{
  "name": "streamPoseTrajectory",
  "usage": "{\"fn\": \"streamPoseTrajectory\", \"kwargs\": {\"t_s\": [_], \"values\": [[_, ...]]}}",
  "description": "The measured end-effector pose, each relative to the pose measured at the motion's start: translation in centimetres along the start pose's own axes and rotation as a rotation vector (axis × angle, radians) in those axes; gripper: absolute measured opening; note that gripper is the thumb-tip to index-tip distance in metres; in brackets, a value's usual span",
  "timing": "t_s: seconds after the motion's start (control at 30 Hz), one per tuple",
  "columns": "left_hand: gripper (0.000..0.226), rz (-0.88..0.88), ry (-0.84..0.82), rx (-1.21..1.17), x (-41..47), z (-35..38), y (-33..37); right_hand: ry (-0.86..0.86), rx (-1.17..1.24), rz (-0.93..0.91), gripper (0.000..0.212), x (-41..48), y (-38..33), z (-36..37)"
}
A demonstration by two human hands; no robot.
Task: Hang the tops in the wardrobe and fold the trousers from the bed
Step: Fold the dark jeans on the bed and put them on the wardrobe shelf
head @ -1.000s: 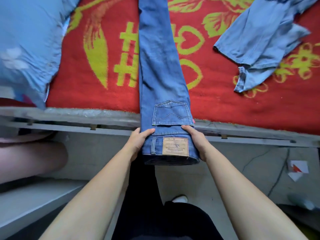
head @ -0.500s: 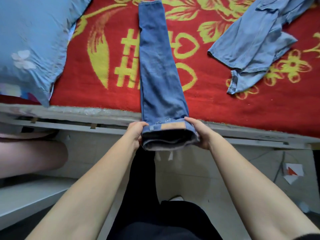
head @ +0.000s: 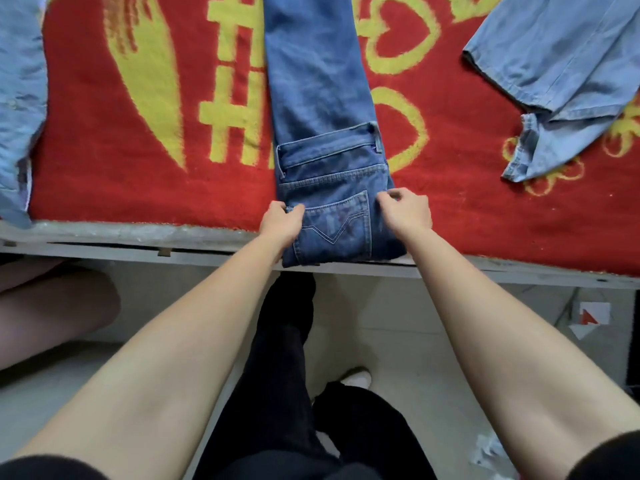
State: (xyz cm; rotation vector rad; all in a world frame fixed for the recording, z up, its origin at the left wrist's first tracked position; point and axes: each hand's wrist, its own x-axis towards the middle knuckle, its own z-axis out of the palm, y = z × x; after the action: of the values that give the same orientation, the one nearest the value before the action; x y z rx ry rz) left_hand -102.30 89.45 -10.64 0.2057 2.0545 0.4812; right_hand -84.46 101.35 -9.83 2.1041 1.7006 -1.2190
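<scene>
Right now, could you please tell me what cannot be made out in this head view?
Leg ends of the jeans, head view: cut off by the top edge.
Right hand: pinching the jeans or only touching; its curled fingers hide the contact.
Light-blue garment: top or trousers unclear; cut by the right edge.
Wardrobe: out of frame.

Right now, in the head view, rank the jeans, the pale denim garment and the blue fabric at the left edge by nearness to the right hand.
1. jeans: centre of the bed, at the fingertips of the right hand.
2. pale denim garment: to the right, further up the bed.
3. blue fabric: far left edge, across the jeans.
</scene>
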Motion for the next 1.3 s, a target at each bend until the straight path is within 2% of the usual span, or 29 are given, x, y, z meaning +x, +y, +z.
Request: {"fn": "streamPoseTrajectory", "kwargs": {"t_s": [0.17, 0.23, 0.27, 0.33, 0.4, 0.47, 0.53, 0.6, 0.63, 0.7, 0.73, 0.83, 0.97, 1.1, 1.2, 1.3], "values": [[0.049, 0.041, 0.13, 0.144, 1.7, 0.4, -0.3, 0.016, -0.08, -0.128, 0.045, 0.8, 1.9, 1.0], [0.05, 0.087, 0.234, 0.264, 1.2, 0.6, -0.4, 0.079, -0.163, -0.161, 0.05, 0.4, 2.5, 1.1], [0.052, 0.183, 0.317, 0.361, 0.9, 0.8, -0.5, 0.15, -0.212, -0.23, 0.053, 0.1, 2.7, 1.2], [0.058, 0.523, 0.424, 0.594, 0.3, 1.2, -0.6, 0.305, -0.361, -0.516, 0.057, -0.5, 2.8, 1.4], [0.061, 0.864, 0.39, 0.731, 0.3, 1.5, -0.7, 0.393, -0.489, -0.823, 0.059, -1.0, 2.7, 1.7], [0.064, 1.033, 0.314, 0.815, 0.3, 1.6, -1.0, 0.342, -0.587, -1.016, 0.065, -1.4, 2.9, 2.1], [0.075, 1.077, 0.225, 0.915, 0.1, 1.8, -1.8, 0.193, -0.763, -1.078, 0.084, -1.8, 3.7, 2.4], [0.097, 1.038, 0.143, 1.075, 0.2, 2.1, -3.1, 0.061, -1.005, -1.07, 0.103, -1.7, 4.8, 2.7], [0.111, 0.983, 0.116, 1.173, 0.4, 2.1, -3.7, 0.049, -1.082, -1.057, 0.105, -1.5, 5.3, 2.9], [0.133, 0.879, 0.099, 1.315, 1.1, 2.2, -4.4, 0.133, -1.111, -1.052, 0.088, -0.9, 5.7, 3.2], [0.136, 0.854, 0.104, 1.338, 1.4, 2.3, -4.4, 0.178, -1.107, -1.059, 0.076, -0.6, 5.7, 3.4], [0.131, 0.808, 0.071, 1.339, 1.9, 3.0, -3.9, 0.167, -1.17, -1.046, 0.065, -0.1, 5.6, 4.0], [0.126, 0.72, -0.114, 1.33, 1.7, 2.4, -2.3, 0.009, -1.206, -0.95, 0.088, -0.6, 4.3, 2.9], [0.111, 0.651, -0.374, 1.148, 1.0, -0.4, 1.4, -0.201, -1.155, -0.915, 0.106, -1.0, 0.9, -0.6], [0.097, 0.601, -0.501, 0.948, 0.1, -3.5, 5.0, -0.295, -1.031, -0.93, 0.102, -1.6, -3.1, -4.4], [0.084, 0.449, -0.581, 0.71, -0.1, -6.6, 8.5, -0.341, -0.812, -0.916, 0.086, -1.8, -7.2, -8.2]]}}
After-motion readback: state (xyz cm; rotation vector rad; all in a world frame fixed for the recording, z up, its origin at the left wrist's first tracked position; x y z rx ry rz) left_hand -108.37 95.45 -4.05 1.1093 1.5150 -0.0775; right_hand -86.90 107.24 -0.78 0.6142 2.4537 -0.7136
